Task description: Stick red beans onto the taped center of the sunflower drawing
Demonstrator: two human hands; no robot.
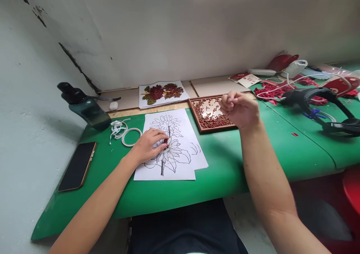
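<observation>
A white sheet with a line-drawn sunflower (180, 134) lies on the green table (225, 171). My left hand (150, 146) rests on the lower flower, fingertips pinched together at its centre, where a few dark red beans sit. My right hand (239, 109) hovers raised beside a brown wooden tray of red beans (209, 113), its fingers curled into a loose fist; what they hold, if anything, is hidden.
A finished bean picture (163, 92) lies at the back. A dark bottle (86, 107), white tape ring (131, 137) and phone (77, 166) sit left. Black headgear (323, 104), cables and red scraps (270, 90) crowd the right. Walls close in left and behind.
</observation>
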